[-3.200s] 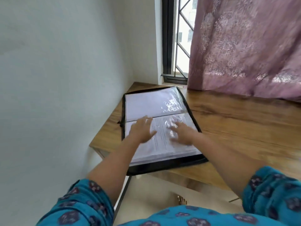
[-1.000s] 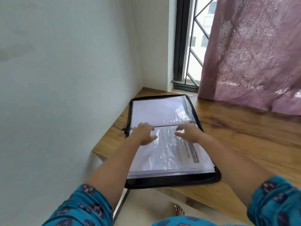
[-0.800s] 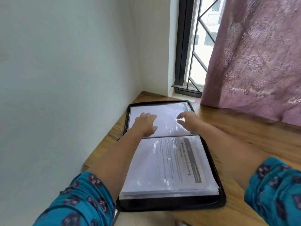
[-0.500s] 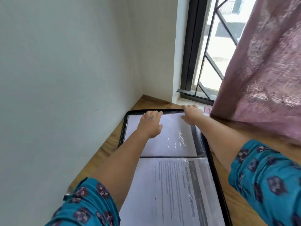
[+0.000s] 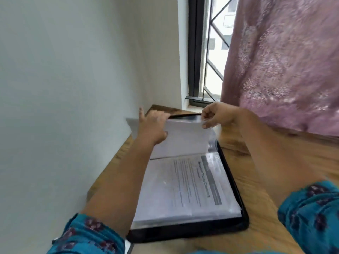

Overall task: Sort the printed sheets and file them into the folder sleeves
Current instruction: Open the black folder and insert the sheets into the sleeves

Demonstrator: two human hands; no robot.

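A black zip folder (image 5: 236,228) lies open on the wooden table (image 5: 260,213). Its near half shows a printed sheet (image 5: 190,182) inside a clear sleeve. The far half's stack of sleeves (image 5: 185,140) is lifted up off the cover, tilted toward me. My left hand (image 5: 153,127) grips the stack's top left edge, index finger pointing up. My right hand (image 5: 216,114) pinches the stack's top right corner between thumb and fingers. The far cover behind the lifted sleeves is mostly hidden.
A white wall (image 5: 64,88) runs close along the table's left edge. A dark-framed window with a grille (image 5: 203,61) stands behind the folder. A pink curtain (image 5: 286,61) hangs over the table's back right. Bare wood shows to the right of the folder.
Both hands reached from the near page to the far edge of the folder, took hold of the far sleeves and raised them off the cover. The camera moved closer.
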